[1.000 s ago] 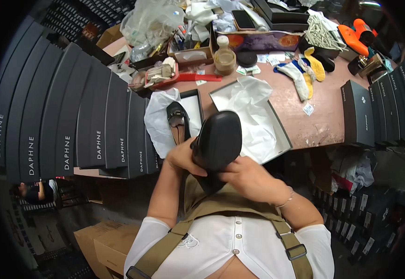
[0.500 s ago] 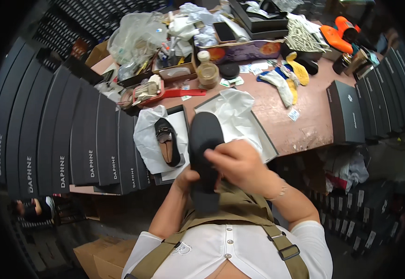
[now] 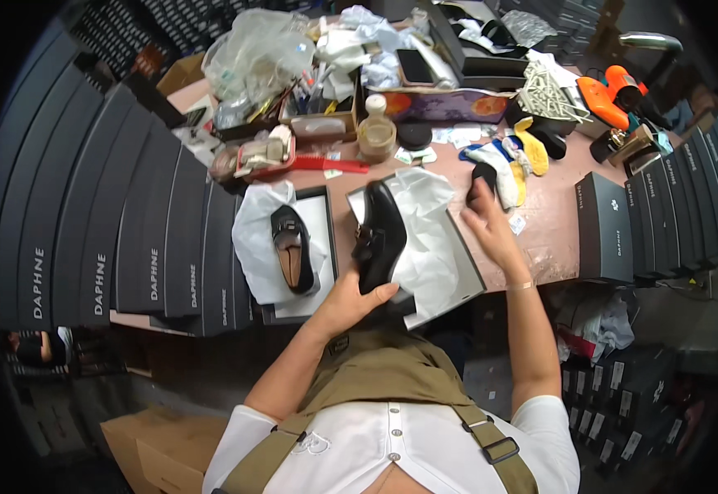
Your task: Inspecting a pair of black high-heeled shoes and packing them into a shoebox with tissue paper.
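White short-sleeved buttoned shirt, olive apron with buckled straps, perhaps a thin bracelet.

I see black loafer [image 3: 378, 239]: glossy smooth leather, metal buckle. Second loafer [image 3: 293, 257]: tan lining, matt. Tissue paper [image 3: 426, 239]: white, crumpled. Worktable [image 3: 552, 222]: pinkish, smooth, dull. Stacked shoe boxes [image 3: 128, 239]: matt black cardboard. I note plastic bag [image 3: 256, 53]: clear, shiny, wrinkled. Carton [image 3: 157, 445]: brown rough cardboard.

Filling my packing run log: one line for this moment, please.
left hand: holds black loafer | right hand: on black insert | second loafer: boxed
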`<state>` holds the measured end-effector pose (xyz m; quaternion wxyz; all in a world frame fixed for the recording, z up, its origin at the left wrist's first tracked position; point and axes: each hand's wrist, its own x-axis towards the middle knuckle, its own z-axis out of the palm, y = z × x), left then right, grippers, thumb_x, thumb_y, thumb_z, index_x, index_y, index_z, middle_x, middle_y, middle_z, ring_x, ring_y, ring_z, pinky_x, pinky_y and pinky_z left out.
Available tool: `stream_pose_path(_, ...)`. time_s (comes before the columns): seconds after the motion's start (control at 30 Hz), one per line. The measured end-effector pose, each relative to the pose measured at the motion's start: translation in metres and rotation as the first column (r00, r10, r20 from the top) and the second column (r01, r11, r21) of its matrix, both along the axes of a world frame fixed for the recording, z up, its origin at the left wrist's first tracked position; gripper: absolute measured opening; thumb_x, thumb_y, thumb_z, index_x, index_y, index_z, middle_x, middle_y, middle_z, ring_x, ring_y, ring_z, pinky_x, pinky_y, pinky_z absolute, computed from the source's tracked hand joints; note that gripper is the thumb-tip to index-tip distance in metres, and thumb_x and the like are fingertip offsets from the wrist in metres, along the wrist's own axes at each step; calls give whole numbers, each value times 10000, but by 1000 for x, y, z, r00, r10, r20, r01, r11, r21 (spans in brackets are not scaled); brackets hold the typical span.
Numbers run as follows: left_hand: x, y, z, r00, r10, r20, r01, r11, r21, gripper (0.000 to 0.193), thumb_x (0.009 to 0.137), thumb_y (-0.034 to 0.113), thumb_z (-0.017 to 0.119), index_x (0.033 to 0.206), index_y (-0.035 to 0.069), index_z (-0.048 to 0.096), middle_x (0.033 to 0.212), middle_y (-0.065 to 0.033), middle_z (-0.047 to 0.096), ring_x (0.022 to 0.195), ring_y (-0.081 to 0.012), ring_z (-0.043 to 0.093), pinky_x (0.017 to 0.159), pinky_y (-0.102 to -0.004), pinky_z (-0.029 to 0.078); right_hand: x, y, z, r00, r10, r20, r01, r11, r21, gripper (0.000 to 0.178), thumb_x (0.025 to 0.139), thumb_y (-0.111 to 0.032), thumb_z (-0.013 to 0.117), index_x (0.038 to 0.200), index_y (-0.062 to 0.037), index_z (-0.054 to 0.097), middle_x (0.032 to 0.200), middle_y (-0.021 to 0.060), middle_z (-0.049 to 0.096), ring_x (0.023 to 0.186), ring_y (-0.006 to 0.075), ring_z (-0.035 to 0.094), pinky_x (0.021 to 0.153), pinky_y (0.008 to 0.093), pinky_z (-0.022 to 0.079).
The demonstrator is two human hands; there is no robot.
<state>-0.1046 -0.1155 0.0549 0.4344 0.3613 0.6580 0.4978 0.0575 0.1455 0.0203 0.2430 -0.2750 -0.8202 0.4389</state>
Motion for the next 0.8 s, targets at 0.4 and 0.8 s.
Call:
stream_pose_path(0.4,23,-16,-12,966,12,256,-79,964,252,816,878,-6,559,1514,-2,48,1506,-181,273,1381,-226,318,1108,-330,286,-11,-168,23,949,-43,-312,-140,829,-541,735,883,59,458,1521,-31,104,1423,181,402,976,108,579,825,239,467)
stream_pose_path(0.8,32,-37,-9,711,191,677,-377,916,138,756,900,354,598,1467,-4,249,1438,-148,399,1308,-249,422,1091,-383,328,-13,-173,41,979,170,-110,-201,882,-426,665,902,-138,515,1467,53,220,1418,268,391,1270,327,466,1067,383,350)
